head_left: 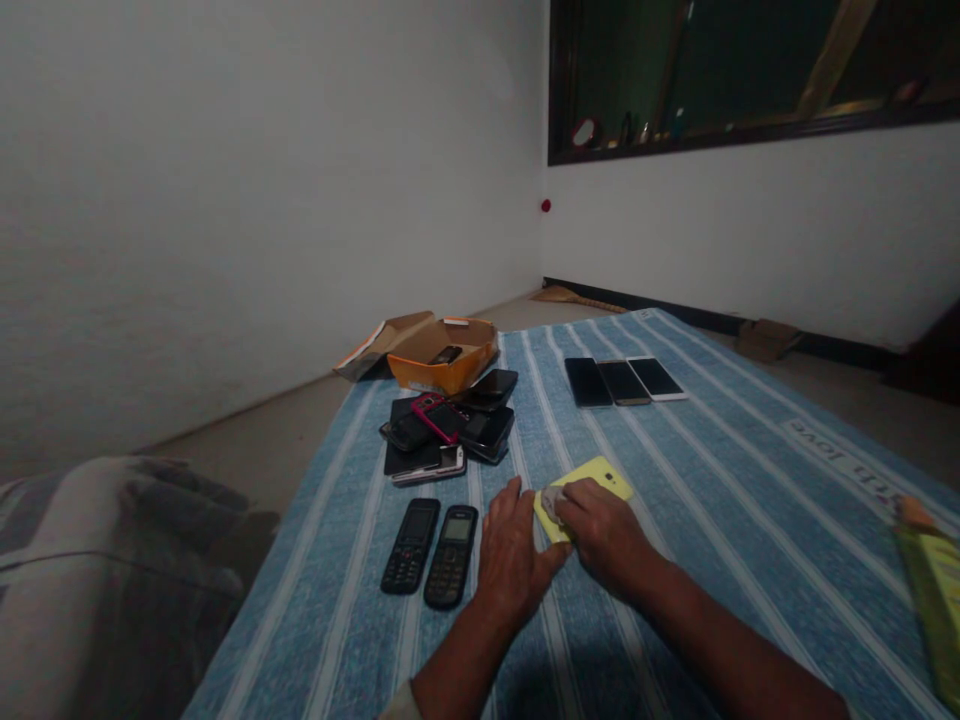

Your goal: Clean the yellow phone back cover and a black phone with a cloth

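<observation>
A yellow phone (pixel 606 474) lies back up on the striped cloth in front of me, its camera end pointing away to the right. My left hand (pixel 511 552) braces the phone's near left end, thumb along the lower edge and fingers along the left side. Bunched in my right hand (pixel 606 528) is a crumpled greyish cloth (pixel 553 502), pressed against the yellow back. To the left of my left hand lie two black keypad phones (pixel 410 546), side by side and face up. The fingertips of my right hand are partly hidden by the cloth.
Beyond my hands, a heap of phones (pixel 442 425) lies by an open orange box (pixel 431 375) with a phone inside. Three smartphones (pixel 622 382) lie in a row at the back right. A yellow-green packet (pixel 934 590) is at the right edge. Blue striped fabric (pixel 720 600) covers the table.
</observation>
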The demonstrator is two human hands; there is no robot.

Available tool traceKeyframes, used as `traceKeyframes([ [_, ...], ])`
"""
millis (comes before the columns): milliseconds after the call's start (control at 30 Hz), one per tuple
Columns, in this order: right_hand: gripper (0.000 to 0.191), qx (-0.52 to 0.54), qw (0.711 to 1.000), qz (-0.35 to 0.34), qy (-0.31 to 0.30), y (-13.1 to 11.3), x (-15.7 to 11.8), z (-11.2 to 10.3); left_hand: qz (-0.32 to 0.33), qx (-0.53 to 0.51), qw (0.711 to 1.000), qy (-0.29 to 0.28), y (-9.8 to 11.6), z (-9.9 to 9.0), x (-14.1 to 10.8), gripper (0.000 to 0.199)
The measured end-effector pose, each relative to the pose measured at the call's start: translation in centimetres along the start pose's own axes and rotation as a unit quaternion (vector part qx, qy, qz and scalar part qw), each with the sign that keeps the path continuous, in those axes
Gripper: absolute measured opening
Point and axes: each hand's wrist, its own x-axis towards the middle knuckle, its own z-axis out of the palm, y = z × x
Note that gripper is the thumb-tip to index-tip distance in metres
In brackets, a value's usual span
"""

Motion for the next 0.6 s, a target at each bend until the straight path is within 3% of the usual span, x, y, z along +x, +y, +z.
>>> traceKeyframes([
  [133, 0.010, -0.008, 1.000, -0.012, 0.005, -0.41, 0.21, 0.18, 0.007, -0.001, 1.000, 0.006, -0.02, 0.01, 0.00, 0.060],
  [333, 0.009, -0.032, 0.999, 0.025, -0.005, 0.17, 0.26, -0.35, 0.010, -0.002, 1.000, 0.008, -0.07, -0.02, 0.00, 0.062],
  [600, 0.007, -0.020, 1.000, -0.001, 0.001, -0.76, 0.65, 0.31, 0.009, -0.005, 1.000, 0.018, -0.27, 0.36, -0.04, 0.064],
])
